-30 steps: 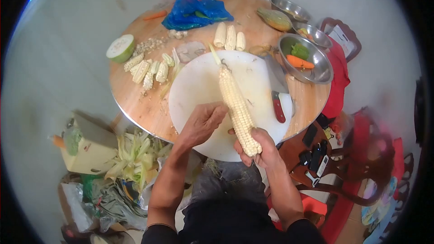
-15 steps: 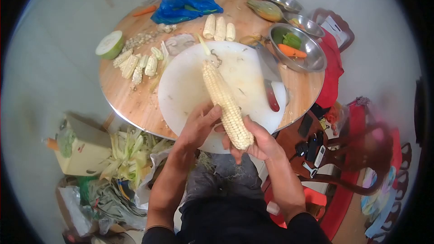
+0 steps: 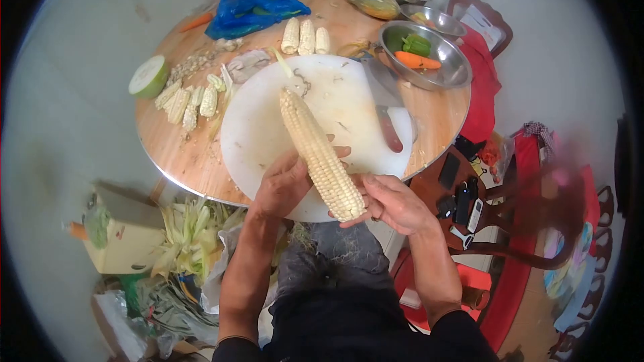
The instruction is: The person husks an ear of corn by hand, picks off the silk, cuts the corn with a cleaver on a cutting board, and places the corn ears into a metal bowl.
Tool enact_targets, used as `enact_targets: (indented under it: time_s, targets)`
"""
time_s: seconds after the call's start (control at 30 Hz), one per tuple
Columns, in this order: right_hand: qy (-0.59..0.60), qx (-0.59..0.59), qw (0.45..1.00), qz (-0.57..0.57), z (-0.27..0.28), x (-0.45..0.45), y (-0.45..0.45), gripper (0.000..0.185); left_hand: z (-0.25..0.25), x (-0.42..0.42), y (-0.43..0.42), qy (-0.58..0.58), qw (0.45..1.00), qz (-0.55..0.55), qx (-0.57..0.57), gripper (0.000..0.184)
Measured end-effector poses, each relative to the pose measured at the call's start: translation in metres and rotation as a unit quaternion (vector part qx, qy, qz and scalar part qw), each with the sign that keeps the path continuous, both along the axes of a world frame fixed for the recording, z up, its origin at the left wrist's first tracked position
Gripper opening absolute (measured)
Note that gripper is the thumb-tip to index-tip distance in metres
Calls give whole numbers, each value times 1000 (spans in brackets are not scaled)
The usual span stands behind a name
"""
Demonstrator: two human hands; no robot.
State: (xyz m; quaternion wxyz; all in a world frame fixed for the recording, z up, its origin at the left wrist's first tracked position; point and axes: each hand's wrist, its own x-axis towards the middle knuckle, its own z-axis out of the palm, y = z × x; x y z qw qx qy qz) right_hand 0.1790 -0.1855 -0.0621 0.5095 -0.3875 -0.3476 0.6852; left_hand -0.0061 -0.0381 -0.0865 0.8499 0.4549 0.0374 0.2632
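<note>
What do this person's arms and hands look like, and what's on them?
Black sleeves, matching the black top, end around the elbows, leaving both forearms bare. The left hand and right hand are ungloved. No watch shows on either wrist, and no cables are visible.

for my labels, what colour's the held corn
The corn is pale yellow, clearest in the head view.

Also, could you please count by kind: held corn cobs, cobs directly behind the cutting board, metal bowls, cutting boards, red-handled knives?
Held corn cobs: 1
Cobs behind the board: 3
Metal bowls: 3
Cutting boards: 1
Red-handled knives: 1
Total: 9
</note>
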Motion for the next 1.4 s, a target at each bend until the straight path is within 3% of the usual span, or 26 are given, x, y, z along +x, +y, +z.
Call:
enact_targets:
  time_s: [0.13, 0.17, 0.2, 0.23, 0.27, 0.33, 0.4, 0.5, 0.6, 0.87, 1.13, 1.33, 1.4]
  targets:
    - [-111, 5, 994, -8, 10, -7, -3, 51, 6, 3, -8, 3, 999, 35, 1, 61]
    - [-190, 21, 981, -30, 16, -15, -3, 49, 9, 4, -9, 3, 999, 35, 2, 61]
    - [-267, 37, 962, -52, 19, -20, -3, 48, 13, 5, -10, 74, 992, 74, 77, 58]
    - [-267, 37, 962, -52, 16, -19, -2, 48, 15, 5, -11, 145, 972, 111, 151, 55]
    - [-210, 18, 976, -53, 12, -17, -1, 50, 17, 4, -13, 143, 972, 111, 152, 55]
    - [-153, 0, 987, -55, 11, -11, -3, 53, 20, 1, -14, 115, 982, 98, 110, 53]
    - [6, 18, 1000, -23, 11, -5, -4, 58, 21, -3, -12, 91, 991, 83, 59, 54]
    - [70, 62, 996, -7, 9, -3, -11, 61, 13, -3, -6, 30, 999, 42, -8, 58]
    - [-8, 70, 997, 10, 20, -6, -14, 60, 6, -2, -3, -22, 999, 10, -36, 63]
    - [-18, 69, 997, -14, 20, -11, -14, 60, -1, 2, -6, -38, 995, -1, -95, 70]
    - [-41, 56, 996, -50, 19, -20, -17, 52, -7, 3, -10, -30, 991, 11, -130, 61]
    - [23, 21, 996, -83, 10, -13, -15, 53, -10, 6, -13, -29, 990, 36, -135, 56]
    - [-84, 8, 992, -94, 14, -11, -11, 62, -7, 7, -15, 4, 993, 49, -109, 52]
